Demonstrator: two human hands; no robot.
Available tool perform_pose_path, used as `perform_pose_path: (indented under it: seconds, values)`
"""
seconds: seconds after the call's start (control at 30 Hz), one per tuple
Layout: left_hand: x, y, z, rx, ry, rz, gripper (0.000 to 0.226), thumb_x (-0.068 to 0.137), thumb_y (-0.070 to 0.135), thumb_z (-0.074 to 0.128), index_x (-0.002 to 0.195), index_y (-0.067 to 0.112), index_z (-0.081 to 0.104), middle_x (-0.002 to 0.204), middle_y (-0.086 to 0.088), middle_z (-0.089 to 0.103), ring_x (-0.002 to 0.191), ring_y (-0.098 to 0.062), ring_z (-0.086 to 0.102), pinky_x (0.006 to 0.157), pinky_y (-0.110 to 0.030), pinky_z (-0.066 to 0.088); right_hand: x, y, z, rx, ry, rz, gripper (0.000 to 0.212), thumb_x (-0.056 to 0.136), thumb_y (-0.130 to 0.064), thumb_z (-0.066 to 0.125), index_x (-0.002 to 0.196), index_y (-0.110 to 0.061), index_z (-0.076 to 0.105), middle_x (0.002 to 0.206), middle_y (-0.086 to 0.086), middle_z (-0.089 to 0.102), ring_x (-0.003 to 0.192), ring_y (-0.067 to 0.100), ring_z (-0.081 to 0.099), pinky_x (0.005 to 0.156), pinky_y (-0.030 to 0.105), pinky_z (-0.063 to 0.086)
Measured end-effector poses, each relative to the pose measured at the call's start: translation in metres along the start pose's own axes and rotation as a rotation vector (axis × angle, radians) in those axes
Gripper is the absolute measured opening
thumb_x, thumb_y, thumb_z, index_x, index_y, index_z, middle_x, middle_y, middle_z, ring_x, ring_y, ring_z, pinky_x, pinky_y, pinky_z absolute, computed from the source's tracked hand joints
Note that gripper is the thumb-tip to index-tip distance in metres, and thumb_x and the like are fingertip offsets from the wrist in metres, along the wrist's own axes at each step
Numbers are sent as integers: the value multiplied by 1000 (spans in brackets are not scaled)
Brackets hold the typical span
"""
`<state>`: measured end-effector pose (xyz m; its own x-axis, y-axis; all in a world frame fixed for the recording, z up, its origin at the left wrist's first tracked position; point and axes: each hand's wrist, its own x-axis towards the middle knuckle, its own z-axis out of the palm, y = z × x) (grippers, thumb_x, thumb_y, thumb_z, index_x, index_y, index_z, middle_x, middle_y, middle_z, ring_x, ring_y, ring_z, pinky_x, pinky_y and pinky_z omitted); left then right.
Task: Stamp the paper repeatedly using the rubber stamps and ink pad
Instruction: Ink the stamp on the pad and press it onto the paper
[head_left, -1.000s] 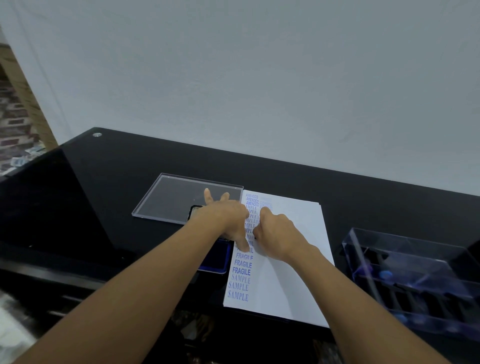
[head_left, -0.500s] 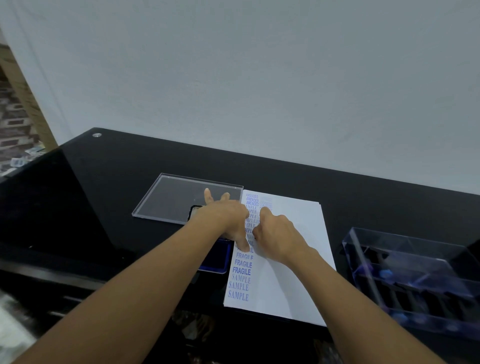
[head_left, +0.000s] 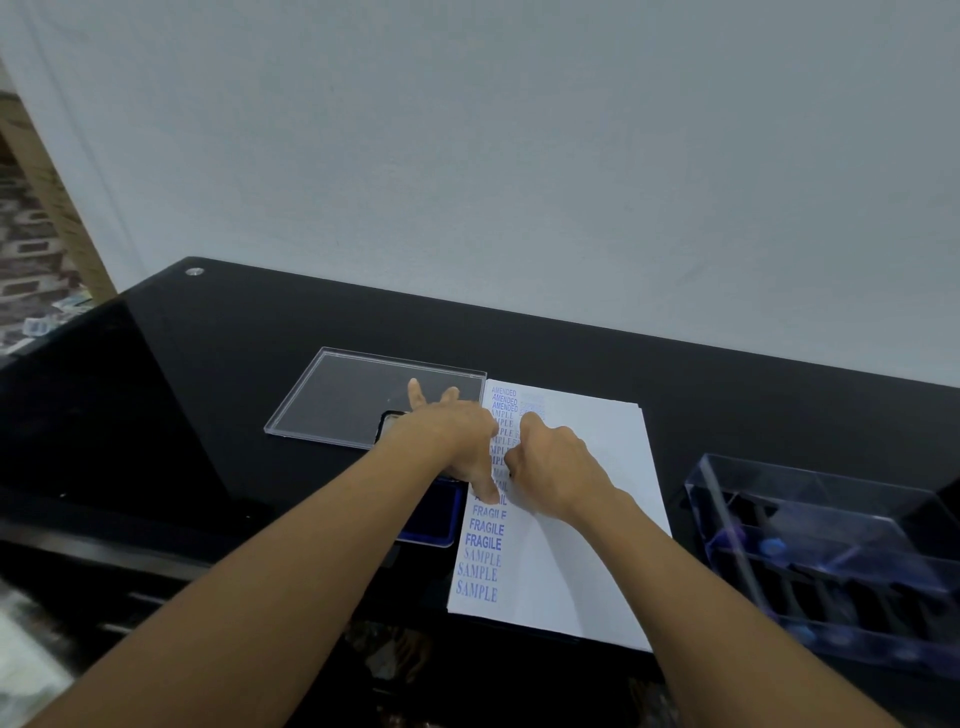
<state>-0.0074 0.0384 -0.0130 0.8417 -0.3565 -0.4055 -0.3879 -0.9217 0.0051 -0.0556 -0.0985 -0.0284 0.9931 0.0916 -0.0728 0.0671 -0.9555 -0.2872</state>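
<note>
Paper (head_left: 587, 545), a thin stack of white sheets, is lying on the glossy black worktop (head_left: 260, 338), with its near edge close to the worktop's front. A column of blue stamped words is running down its left margin: AMENDED at the top, FRAGILE lower down, SAMPLE nearest the person, and a few fainter marks are starting a second column beside the top. The left hand (head_left: 447, 436) is resting flat across the paper's left edge, its grip wide, fingers straight and splayed toward a clear plastic lid (head_left: 343, 400), while the thumb is lying down along the stamped column. Under the left wrist, a dark blue ink pad (head_left: 431, 519) is sitting just beside the paper and is partly covered by the arm. The right hand (head_left: 556, 462) is pressing down on the paper next to the left thumb, knuckles up and fingers curled under; its grip is narrow, but whatever it may be holding is hidden beneath it, so I cannot tell whether a stamp is inside. Well apart on the right, a clear compartmented box (head_left: 831, 545) is standing on the worktop, and rubber stamps (head_left: 771, 546) with blue tops are showing dimly through its walls. A pale wall (head_left: 519, 156) is rising behind the worktop.
</note>
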Motion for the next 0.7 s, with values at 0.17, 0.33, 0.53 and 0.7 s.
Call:
perform_pose_path:
  seconds: [0.17,0.33,0.53,0.7]
  values:
    - [-1,1,-2,8,-8,1,95,71,69,75,151,29,40,160,-2,32,153,-34,3,108,-78,-11,-2,0,4,8,15,12,42,90,-40,70,104,-22,36,93,0,57,61,13,47,49,20,32]
    - [-1,1,-1,8,-9,1,93,72,67,76,149,29,42,160,-3,32,153,-35,3,108,-78,-11,-4,3,11,-17,66,9,35,94,-42,63,104,-23,35,96,0,63,61,15,51,51,22,39]
    - [-2,1,-1,-3,-11,2,92,72,66,76,148,28,43,159,-2,33,153,-34,3,109,-78,-10,1,4,8,-15,29,21,42,88,-44,70,104,-22,37,93,-2,59,64,16,53,55,25,45]
    - [-1,1,-1,1,-17,-5,93,72,68,75,150,30,41,161,-2,30,154,-35,1,108,-78,-11,-1,2,8,-22,24,19,47,87,-44,72,104,-23,34,100,0,62,61,14,50,55,22,39]
